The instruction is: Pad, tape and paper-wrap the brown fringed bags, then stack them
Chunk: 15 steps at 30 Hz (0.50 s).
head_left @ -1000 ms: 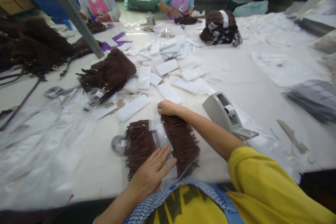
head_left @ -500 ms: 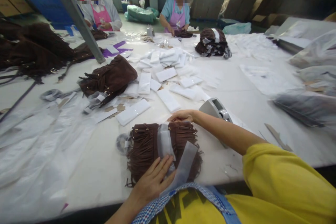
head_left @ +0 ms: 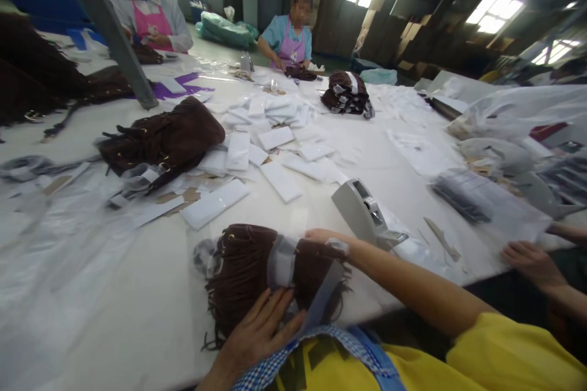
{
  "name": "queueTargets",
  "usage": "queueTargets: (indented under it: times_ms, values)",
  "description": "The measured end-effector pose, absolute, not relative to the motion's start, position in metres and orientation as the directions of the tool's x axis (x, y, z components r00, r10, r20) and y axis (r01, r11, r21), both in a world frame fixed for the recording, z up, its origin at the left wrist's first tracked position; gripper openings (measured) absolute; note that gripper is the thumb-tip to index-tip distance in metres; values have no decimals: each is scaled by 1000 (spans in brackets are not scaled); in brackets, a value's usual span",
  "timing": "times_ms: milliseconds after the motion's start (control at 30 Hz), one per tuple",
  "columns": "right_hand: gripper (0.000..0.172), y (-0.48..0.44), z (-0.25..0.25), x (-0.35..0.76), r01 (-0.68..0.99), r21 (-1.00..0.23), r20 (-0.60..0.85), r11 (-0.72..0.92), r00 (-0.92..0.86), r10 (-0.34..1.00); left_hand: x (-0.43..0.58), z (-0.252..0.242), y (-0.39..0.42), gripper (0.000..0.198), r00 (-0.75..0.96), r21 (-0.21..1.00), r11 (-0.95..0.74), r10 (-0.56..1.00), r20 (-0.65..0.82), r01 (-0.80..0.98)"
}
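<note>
A dark brown fringed bag lies on the table in front of me, with a pale translucent strip wrapped across its middle. Another loose strip end slants over its near right side. My left hand rests on the bag's near edge, fingers stretched out over the strip. At the far right edge of the bag is my right hand; its fingers are mostly hidden behind the bag. Just beyond my right forearm stands a grey tape dispenser. A wrapped grey strap sticks out at the bag's left.
Another brown bag lies at the back left, beside scattered white packets. Clear plastic sheets cover the left side. A metal post rises there. At right are a co-worker's hand and a plastic-wrapped item. Two people work opposite.
The view has swung to the right, bringing a co-worker's hands into sight. My right hand's fingers have gone lower behind the bag. My left hand still lies on it.
</note>
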State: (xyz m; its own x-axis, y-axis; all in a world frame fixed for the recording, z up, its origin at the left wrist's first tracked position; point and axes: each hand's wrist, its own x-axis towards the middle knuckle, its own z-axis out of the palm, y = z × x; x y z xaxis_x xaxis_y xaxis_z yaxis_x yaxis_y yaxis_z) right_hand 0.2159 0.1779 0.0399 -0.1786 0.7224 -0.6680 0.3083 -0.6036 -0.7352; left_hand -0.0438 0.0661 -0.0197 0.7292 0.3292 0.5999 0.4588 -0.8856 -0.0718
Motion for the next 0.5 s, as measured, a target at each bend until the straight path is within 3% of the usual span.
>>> queueTargets:
  times_ms: [100, 267, 367, 433, 500]
  values:
    - [10, 178, 51, 223, 497, -720, -575, -485, -33, 818, -42, -16, 66, 49, 714, -51, -883, 343, 611, 467]
    - [15, 165, 63, 230, 747, -567, -404, -347, 115, 908, -41, -12, 65, 45, 700, -34, -875, 363, 615, 484]
    - [36, 162, 60, 232, 825, -565, -124, -15, -67, 990, -41, -12, 65, 45, 704, -38, -875, 362, 611, 483]
    - [55, 170, 53, 231, 777, -579, 106, 247, -229, 968, -42, -13, 66, 45, 714, -50, -875, 358, 602, 481]
    - [63, 184, 44, 227, 685, -623, 213, 379, -317, 924, -42, -14, 66, 45, 710, -53, -874, 356, 608, 483]
